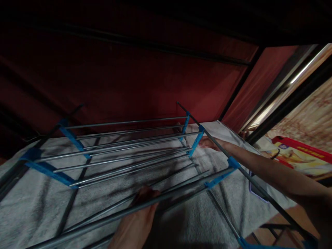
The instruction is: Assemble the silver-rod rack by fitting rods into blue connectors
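The light, rigid rack of thin grey metal rods and blue plastic joints (124, 155) is held by its stiff side rails, the left hand (137, 221) closed on a front rod, the right hand (210, 142) closed around the far rail.

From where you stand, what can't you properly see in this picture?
- Left hand: its fingertips curl behind the metal rods of the rack, so its grip is hidden.
- Right hand: fingers lie behind a blue connector; unclear if it grips.
- Red package: print too small and blurred.
- Top of the picture: too dark.
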### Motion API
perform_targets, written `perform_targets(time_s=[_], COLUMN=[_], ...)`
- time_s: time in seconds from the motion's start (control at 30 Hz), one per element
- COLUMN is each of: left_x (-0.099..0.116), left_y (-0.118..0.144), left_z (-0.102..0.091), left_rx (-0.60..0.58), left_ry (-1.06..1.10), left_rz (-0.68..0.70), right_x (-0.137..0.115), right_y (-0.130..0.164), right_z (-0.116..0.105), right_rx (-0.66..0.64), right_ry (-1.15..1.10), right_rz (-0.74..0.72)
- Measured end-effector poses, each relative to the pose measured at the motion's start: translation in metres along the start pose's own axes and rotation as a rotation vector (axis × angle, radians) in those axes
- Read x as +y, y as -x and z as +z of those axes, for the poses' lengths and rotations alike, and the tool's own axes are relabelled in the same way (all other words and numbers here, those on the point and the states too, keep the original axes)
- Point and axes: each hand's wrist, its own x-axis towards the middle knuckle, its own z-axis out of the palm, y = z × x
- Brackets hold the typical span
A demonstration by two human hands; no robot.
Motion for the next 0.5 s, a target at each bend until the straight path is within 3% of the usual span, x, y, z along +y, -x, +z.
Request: perform_targets(time_s=[0.17, 0.33, 0.5], left_x=[-0.015, -0.028, -0.028], left_y=[-0.044, -0.09, -0.134], left_z=[0.023, 0.026, 0.028], left_rx=[-0.006, -0.122, -0.239], left_ry=[-0.469, -0.578, -0.551], left_rz=[-0.003, 0.083, 0.157], right_x=[0.018, 0.005, -0.004], right_y=[-0.009, -0.007, 0.0], right_z=[0.021, 0.026, 0.03], right_rx=[-0.033, -0.068, -0.095], right_ry=[0.107, 0.148, 0.163], right_rz=[-0.032, -0.069, -0.086])
